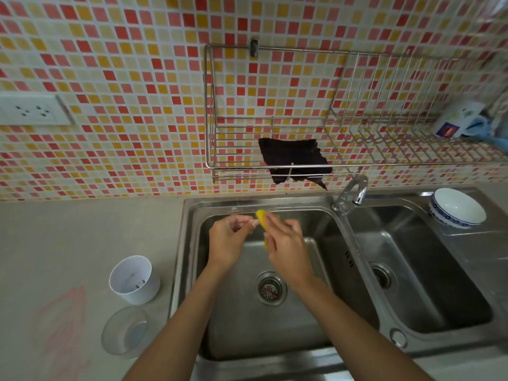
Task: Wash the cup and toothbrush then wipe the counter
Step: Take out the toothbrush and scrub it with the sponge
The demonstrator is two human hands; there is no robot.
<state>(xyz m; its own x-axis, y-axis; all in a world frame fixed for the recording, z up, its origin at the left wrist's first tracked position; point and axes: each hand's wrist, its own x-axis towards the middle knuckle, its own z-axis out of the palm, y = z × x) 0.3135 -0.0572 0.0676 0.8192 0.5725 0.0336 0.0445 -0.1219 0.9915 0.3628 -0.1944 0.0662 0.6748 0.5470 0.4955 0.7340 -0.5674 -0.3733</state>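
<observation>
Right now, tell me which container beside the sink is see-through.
The clear glass cup, nearest the camera on the counter left of the sink. The white cup behind it and the blue-patterned bowl are opaque.

You see two bare forearms entering from the bottom edge of the head view. No sleeve covers either one up to the frame edge. Your left hand (228,240) and right hand (287,248) wear no gloves. No ring, watch or wristband shows on the visible sides. Fingernails appear short and unpainted.
</observation>
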